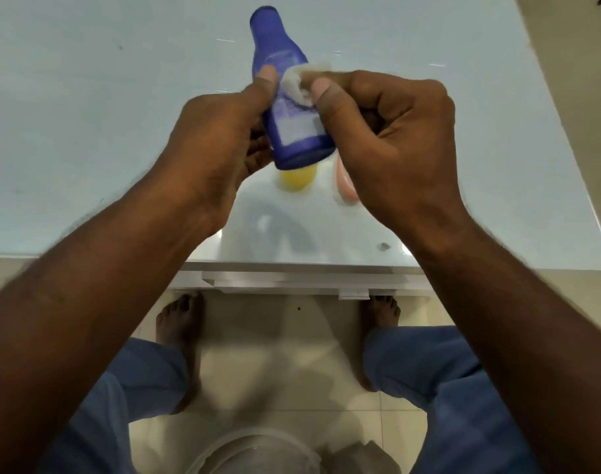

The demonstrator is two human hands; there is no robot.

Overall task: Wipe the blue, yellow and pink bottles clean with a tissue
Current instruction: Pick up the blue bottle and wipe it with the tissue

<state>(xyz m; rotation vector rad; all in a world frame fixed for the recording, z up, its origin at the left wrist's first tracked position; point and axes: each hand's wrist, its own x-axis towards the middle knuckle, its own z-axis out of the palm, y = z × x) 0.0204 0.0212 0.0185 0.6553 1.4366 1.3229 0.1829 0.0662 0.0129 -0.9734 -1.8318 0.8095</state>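
- Glass-topped table (87, 114): pale, glossy surface lying beneath the blue bottle and reflecting it.
- Left hand (213, 145): curling round the left side of the blue bottle, thumb lying along its front, fingers wrapping behind, holding it clear of the table.
- Right hand (388, 138): closing just right of the blue bottle, thumb and curled fingers pinching the tissue against the bottle's front.
- Blue bottle (285, 97): tilting in the air, cap pointing away from the person, base nearest them; a pale label is showing on its front.
- Pink bottle (345, 184): lying on the table below and right of the blue bottle's base, partly hidden by the right hand.
- Yellow bottle (298, 179): sitting on the table directly below the blue bottle's base, mostly hidden.
- Tissue (297, 82): white, crumpled wad pressing on the blue bottle's upper body.
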